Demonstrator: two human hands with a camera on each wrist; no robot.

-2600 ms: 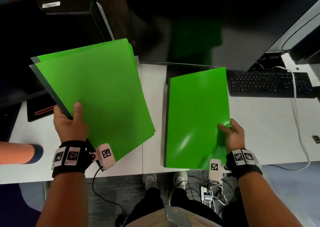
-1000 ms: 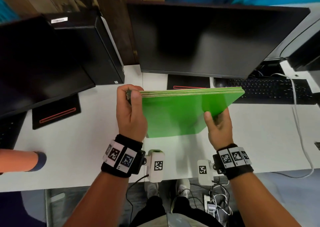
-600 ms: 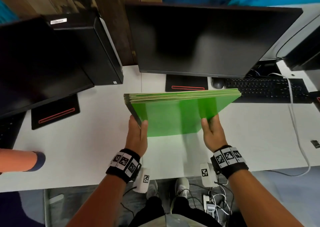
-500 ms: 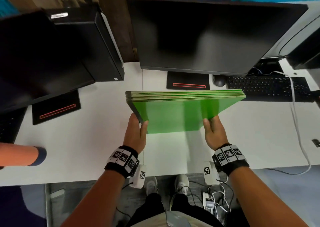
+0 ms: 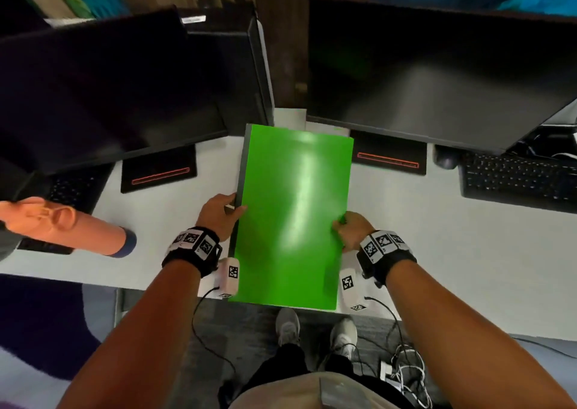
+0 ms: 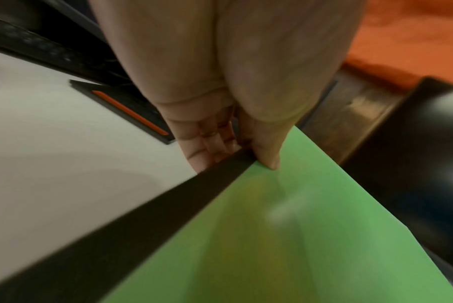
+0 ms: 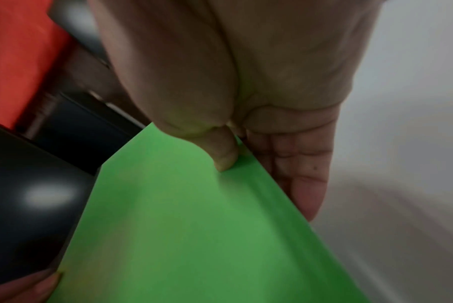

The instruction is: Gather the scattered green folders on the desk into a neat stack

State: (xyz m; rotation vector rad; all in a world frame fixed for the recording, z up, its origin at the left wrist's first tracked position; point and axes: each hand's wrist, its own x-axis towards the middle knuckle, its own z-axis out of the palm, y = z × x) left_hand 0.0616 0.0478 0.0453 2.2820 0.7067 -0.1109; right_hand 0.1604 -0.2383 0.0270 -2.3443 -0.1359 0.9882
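Note:
One squared stack of green folders (image 5: 293,215) lies lengthwise over the middle of the white desk (image 5: 437,240), its near end past the front edge. My left hand (image 5: 223,213) holds the stack's left side, thumb (image 6: 268,157) on the top cover (image 6: 285,235) and fingers beneath the dark edge. My right hand (image 5: 349,229) holds the right side the same way, thumb (image 7: 224,155) on top of the green cover (image 7: 194,225) and fingers (image 7: 305,184) under it. Whether the stack rests on the desk or hovers just above it is unclear.
Two dark monitors (image 5: 437,74) (image 5: 103,96) stand at the back with a black computer case (image 5: 237,65) between them. A keyboard (image 5: 515,180) lies at the right. Another person's arm (image 5: 62,224) reaches in from the left.
The stack, held upright on its edge half a second ago, has been tipped flat with its green face up. Both hands shifted to its left and right sides.

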